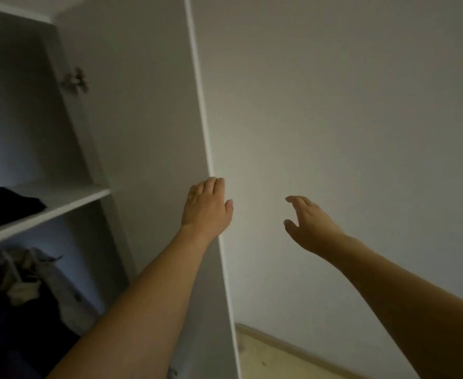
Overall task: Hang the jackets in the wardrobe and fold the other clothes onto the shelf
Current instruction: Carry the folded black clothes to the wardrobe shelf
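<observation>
Wardrobe [60, 132] is seen to the left of both hands, open, with its long axis running upright from floor toward ceiling. The open door [148, 119] stands edge-on, its long edge likewise upright and slightly tilted in the wide-angle view. The left hand [207, 205] is laid against the front edge of the door, fingers straight and held together, thumb set apart; nothing is gripped. The right hand [305, 221] is held in the air to the right of the left hand, well apart from the door, fingers relaxed and slightly curved, thumb spread below; nothing is held. A shelf [69, 199] is located left of the left hand, at about its height, and dark folded clothes [6, 203] are laid on it. Below the shelf, left of the left forearm, hanging jackets [25, 285] are seen, blurred and dim. A plain wall [361, 119] is behind the right hand, and the floor [274, 356] lies beneath it.
</observation>
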`<state>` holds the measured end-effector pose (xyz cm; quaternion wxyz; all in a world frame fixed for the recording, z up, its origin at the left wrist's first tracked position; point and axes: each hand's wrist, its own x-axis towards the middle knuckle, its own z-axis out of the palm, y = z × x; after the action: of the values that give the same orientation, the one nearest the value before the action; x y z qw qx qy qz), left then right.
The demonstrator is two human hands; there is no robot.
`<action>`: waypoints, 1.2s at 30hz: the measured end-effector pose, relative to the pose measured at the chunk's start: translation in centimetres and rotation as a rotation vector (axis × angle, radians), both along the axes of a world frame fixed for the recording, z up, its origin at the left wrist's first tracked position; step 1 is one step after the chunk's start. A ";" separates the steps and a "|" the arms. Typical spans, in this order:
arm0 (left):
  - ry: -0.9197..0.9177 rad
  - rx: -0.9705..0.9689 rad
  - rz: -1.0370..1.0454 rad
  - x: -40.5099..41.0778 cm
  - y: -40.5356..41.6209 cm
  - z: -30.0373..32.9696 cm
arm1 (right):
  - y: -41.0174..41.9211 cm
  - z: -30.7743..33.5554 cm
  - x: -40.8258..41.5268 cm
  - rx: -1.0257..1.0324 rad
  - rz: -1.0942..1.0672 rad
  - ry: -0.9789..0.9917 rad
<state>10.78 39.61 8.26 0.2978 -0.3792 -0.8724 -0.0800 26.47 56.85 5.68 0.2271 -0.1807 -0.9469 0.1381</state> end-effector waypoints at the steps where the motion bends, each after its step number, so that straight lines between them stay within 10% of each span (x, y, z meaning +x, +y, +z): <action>1: -0.009 -0.003 -0.036 2.1 2.5 -0.4 | 2.2 -0.5 2.7 0.003 -0.029 -0.024; 36: -0.256 -0.279 -0.580 77.3 53.0 -14.0 | 42.0 -13.1 83.4 -0.324 -0.655 -0.113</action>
<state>88.10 92.58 -5.73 0.0962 -0.6352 -0.7612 -0.0882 109.82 98.85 -7.40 0.1753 -0.5151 -0.8158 0.1960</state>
